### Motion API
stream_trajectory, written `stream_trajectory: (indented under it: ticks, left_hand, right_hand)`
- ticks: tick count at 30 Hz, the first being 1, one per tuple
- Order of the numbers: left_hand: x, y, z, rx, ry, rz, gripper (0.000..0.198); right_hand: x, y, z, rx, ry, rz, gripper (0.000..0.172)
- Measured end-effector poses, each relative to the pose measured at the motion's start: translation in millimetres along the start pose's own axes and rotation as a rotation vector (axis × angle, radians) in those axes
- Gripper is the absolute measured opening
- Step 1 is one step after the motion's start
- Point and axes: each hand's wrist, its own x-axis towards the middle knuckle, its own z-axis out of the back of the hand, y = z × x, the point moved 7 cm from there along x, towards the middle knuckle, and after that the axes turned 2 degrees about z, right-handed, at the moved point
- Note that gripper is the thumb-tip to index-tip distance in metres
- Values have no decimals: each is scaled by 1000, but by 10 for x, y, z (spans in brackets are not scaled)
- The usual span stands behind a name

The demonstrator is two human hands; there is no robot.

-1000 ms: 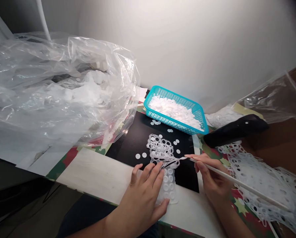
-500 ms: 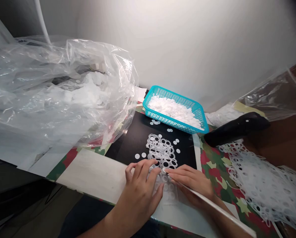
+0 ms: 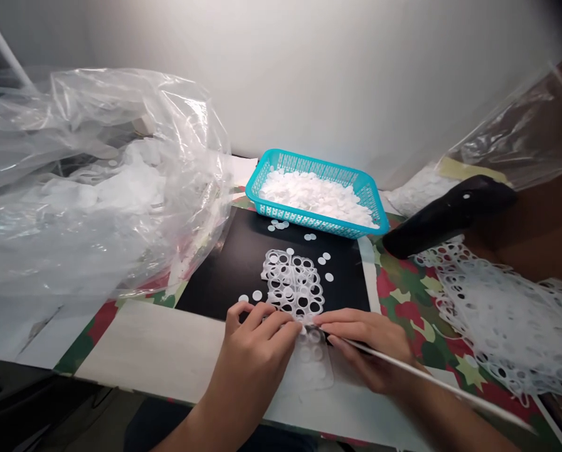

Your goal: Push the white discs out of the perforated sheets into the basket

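Note:
A translucent plastic sheet with rows of round cut-outs (image 3: pixel 293 282) lies on a black board (image 3: pixel 215 276). Its near part (image 3: pixel 316 367) extends over pale paper, with discs still in the holes. My left hand (image 3: pixel 262 342) is closed at the sheet's middle, fingertips pinching its edge; the thumb is hidden. Opposite it, my right hand (image 3: pixel 372 339) has its fingertips on the same spot, almost touching the left ones. A long thin white stick (image 3: pixel 431 376) is held between its thumb and fingers, slanting back to the lower right. Loose white discs (image 3: pixel 328 277) lie around the sheet.
Behind the board stands a turquoise basket (image 3: pixel 316 223) heaped with white discs. A large clear plastic bag (image 3: pixel 168 251) fills the left side. On the right are a black, handle-like object (image 3: pixel 450 213) and a pile of punched plastic sheets (image 3: pixel 511 320) on patterned cloth.
My left fingers have closed together onto the sheet, with the thumb now out of sight. Both hands have come nearer each other. The whole view has shifted slightly.

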Motion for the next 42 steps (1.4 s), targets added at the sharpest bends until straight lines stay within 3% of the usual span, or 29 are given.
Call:
stream_trajectory:
  ticks: [11,24,31,38,42]
  left_hand:
    - [-121,-46,-37,143,140,-231,20]
    - [-168,12,-10,33,164,-145,21]
    - [-160,19,-11,37,139,-133,21]
    - [-184,42,-31,40,129,-211,22]
    - [-185,42,-26,40,130,-170,22]
  right_hand:
    - [26,-105,-62,32,62,-92,23]
    - [27,-152,-100,125,94,-132,26]
    - [24,-183,-89,156,101,-162,27]
    - [18,-210,-117,199,104,-173,27]
    - [30,-197,-125,209,113,-166,27]
